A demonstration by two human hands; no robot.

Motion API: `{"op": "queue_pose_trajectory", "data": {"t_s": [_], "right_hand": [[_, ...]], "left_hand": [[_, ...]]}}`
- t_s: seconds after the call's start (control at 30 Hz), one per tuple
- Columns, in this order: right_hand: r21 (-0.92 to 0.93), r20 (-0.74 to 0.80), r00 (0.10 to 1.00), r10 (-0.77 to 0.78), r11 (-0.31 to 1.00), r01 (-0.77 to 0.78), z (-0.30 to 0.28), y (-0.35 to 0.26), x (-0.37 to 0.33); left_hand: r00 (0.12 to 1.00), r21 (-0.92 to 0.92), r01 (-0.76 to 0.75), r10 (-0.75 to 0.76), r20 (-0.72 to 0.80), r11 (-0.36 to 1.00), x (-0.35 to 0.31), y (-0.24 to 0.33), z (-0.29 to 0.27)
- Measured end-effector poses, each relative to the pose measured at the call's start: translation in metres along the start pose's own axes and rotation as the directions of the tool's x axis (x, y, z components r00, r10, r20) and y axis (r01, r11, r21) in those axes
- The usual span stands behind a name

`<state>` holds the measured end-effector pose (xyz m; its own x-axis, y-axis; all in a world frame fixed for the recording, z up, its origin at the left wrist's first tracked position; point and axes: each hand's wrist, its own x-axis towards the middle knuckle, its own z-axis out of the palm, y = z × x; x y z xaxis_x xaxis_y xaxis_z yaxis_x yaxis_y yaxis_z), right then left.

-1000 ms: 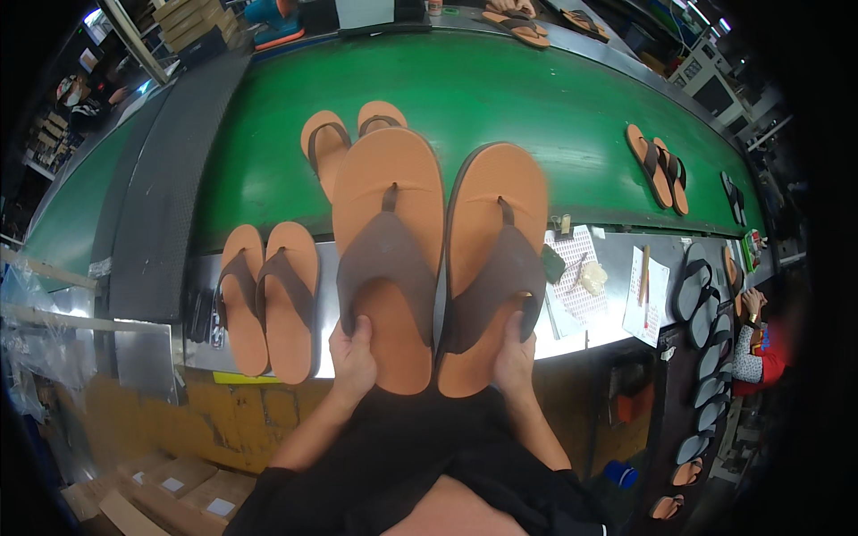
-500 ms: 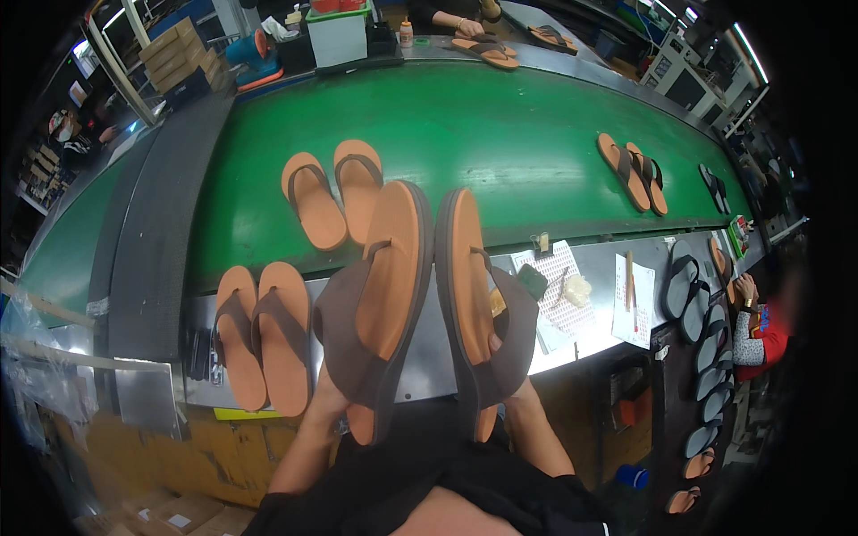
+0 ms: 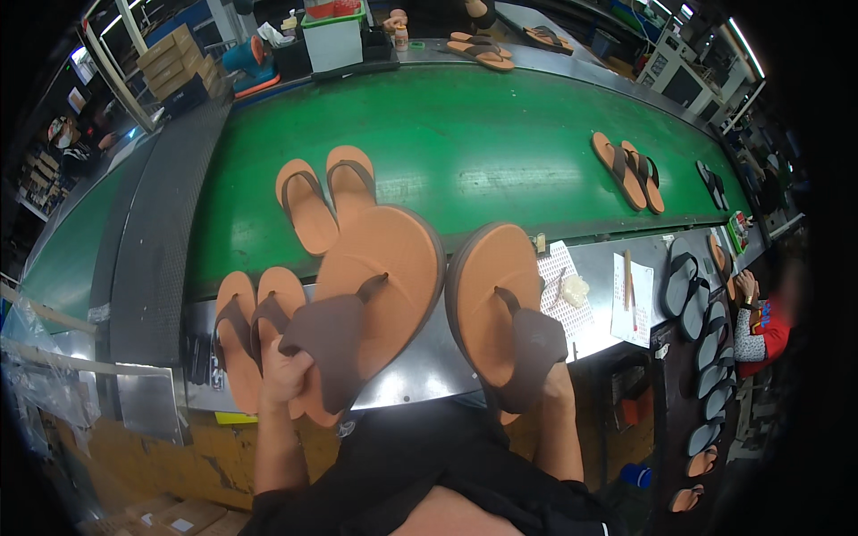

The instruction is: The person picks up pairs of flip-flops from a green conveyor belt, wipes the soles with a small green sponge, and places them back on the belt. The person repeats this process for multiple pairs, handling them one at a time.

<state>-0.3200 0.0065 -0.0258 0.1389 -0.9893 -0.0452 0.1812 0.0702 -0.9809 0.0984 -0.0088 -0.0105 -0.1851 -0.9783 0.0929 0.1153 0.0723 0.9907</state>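
Note:
A tan flip-flop with a wide brown strap (image 3: 402, 268) is raised close to me, its insole turned up. My left hand (image 3: 284, 375) grips it by the strap side near the heel, fingers closed. Beside it and apart at the toes, a matching right flip-flop (image 3: 490, 268) is held by my right hand (image 3: 558, 386), whose fingers are mostly hidden behind the strap. Under and beside my left hand, another tan pair (image 3: 238, 357) lies on the metal ledge (image 3: 420, 382). A further pair (image 3: 308, 210) rests on the green belt just beyond.
More flip-flops (image 3: 618, 170) lie on the green conveyor belt (image 3: 483, 134) to the right. Printed sheets (image 3: 633, 304), a pen and a whitish lump (image 3: 574, 289) are on the ledge. Grey sandals (image 3: 688, 295) line a rack at right, near a person in red (image 3: 767, 335).
Both held flip-flops have tilted and spread apart at the toes, so their insoles now face me more. My hands have moved outward. The far co-worker's hand has left the sandals across the belt.

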Motion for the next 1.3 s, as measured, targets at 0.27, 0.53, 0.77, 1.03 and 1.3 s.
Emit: {"op": "queue_pose_trajectory", "data": {"t_s": [0.27, 0.53, 0.77, 1.03, 1.3], "right_hand": [[-0.015, -0.064, 0.995, -0.072, 0.997, 0.071, 0.015, -0.013, -0.001], [0.725, 0.328, 0.944, -0.047, 0.653, -0.219, 0.048, -0.017, 0.004], [0.447, 0.239, 0.961, 0.135, 0.864, -0.233, 0.030, -0.004, -0.002], [0.053, 0.432, 0.898, 0.085, 0.991, -0.120, 0.003, -0.034, 0.013], [0.066, -0.144, 0.974, -0.173, 0.981, 0.184, 0.027, -0.013, 0.009]], "left_hand": [[0.994, -0.096, -0.055, 0.045, -0.101, 0.994, 0.004, 0.005, 0.027], [0.958, -0.808, 0.259, -0.039, 0.282, 0.529, 0.004, -0.006, 0.040], [0.967, -0.662, 0.255, -0.185, 0.175, 0.705, -0.003, -0.049, 0.051], [0.965, -0.088, 0.066, -0.041, 0.259, 0.994, 0.000, -0.023, 0.038], [0.965, -0.051, -0.153, 0.139, -0.222, 0.987, 0.023, -0.020, 0.087]]}}
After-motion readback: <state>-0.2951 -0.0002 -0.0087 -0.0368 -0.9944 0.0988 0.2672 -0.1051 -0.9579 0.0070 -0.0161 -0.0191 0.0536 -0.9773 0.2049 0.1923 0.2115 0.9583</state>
